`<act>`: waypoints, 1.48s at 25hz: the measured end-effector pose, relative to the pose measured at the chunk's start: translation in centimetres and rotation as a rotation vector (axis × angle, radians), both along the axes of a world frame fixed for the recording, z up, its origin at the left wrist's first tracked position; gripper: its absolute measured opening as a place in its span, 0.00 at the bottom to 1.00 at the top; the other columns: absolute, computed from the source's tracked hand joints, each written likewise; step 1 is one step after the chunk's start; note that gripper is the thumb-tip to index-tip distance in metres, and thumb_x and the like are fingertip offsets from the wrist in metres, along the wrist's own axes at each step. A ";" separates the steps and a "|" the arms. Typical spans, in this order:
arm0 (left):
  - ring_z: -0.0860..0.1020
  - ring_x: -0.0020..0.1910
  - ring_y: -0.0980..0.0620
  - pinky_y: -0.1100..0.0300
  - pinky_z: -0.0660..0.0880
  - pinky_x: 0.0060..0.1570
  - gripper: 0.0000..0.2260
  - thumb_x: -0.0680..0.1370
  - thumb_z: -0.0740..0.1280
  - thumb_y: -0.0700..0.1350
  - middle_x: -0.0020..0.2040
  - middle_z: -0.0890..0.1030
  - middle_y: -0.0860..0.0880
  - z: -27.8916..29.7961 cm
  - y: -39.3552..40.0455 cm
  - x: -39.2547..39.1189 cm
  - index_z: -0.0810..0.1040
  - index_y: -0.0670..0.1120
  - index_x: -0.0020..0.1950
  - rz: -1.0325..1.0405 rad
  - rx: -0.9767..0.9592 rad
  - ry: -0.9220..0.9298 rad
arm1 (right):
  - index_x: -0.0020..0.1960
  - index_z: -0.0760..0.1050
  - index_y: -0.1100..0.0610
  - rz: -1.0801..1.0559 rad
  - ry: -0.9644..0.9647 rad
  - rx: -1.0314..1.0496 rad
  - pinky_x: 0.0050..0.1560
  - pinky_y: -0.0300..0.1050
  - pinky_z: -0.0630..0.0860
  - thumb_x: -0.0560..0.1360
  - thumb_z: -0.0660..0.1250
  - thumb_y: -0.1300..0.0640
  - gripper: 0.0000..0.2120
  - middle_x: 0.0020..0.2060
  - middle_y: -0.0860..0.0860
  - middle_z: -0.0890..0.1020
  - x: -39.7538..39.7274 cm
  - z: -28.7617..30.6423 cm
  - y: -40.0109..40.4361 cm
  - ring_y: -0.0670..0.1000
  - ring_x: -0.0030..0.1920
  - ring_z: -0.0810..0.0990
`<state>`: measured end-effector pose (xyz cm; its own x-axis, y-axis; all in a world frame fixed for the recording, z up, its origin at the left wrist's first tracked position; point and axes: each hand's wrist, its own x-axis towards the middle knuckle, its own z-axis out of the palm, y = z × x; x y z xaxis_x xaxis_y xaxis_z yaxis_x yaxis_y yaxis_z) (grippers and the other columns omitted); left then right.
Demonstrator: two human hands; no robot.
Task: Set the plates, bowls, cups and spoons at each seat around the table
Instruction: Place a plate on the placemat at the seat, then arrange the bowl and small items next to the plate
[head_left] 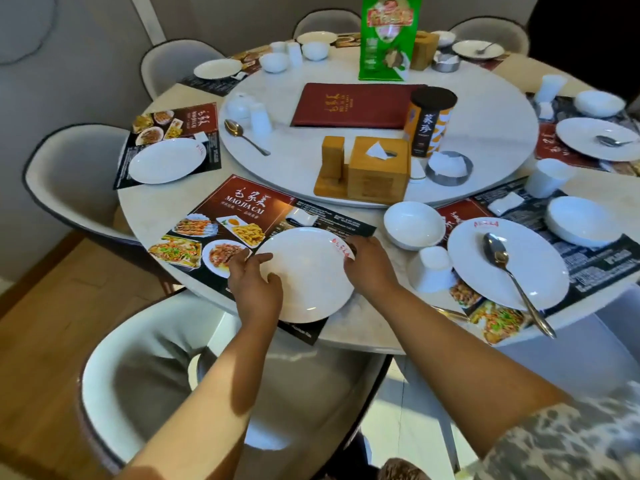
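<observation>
A white plate (306, 275) with red writing lies on the menu placemat (221, 216) at the seat nearest me. My left hand (254, 280) grips its left rim and my right hand (367, 263) grips its right rim. To the right sit a white bowl (414, 225) and an upturned white cup (431, 268). Beyond them a second plate (540, 271) carries a metal spoon (502, 261). On the turntable (311, 168) at the left lie a loose spoon (242, 135), a cup (260, 119) and a small bowl (239, 105).
The turntable holds a wooden tissue box (377, 169), a red menu book (353, 105), an orange canister (429, 121) and a green carton (386, 36). Other seats have plates (166, 161), bowls and cups. Grey chairs (166, 362) ring the table.
</observation>
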<state>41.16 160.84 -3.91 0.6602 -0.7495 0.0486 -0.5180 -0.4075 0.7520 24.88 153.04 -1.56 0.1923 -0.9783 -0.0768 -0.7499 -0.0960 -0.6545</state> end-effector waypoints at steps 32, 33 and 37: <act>0.68 0.70 0.42 0.48 0.65 0.71 0.24 0.77 0.55 0.33 0.71 0.72 0.46 -1.1 -10.2 21.9 0.71 0.47 0.72 0.093 0.086 0.316 | 0.62 0.78 0.56 -0.198 -0.123 0.146 0.45 0.35 0.69 0.74 0.54 0.73 0.24 0.56 0.54 0.83 20.0 -0.4 -9.0 0.50 0.49 0.78; 0.68 0.71 0.42 0.48 0.65 0.71 0.24 0.77 0.55 0.33 0.72 0.71 0.46 -1.0 -10.1 21.7 0.70 0.47 0.72 0.088 0.092 0.320 | 0.62 0.78 0.56 -0.205 -0.119 0.142 0.47 0.36 0.70 0.74 0.54 0.73 0.24 0.56 0.54 0.82 20.0 -0.5 -9.1 0.52 0.52 0.79; 0.67 0.72 0.43 0.49 0.63 0.71 0.23 0.78 0.58 0.34 0.73 0.69 0.45 -0.1 -9.9 20.6 0.70 0.46 0.72 0.029 0.046 0.259 | 0.62 0.79 0.55 -0.207 -0.158 0.178 0.52 0.43 0.76 0.74 0.56 0.71 0.23 0.56 0.55 0.83 19.2 -0.5 -8.4 0.55 0.56 0.80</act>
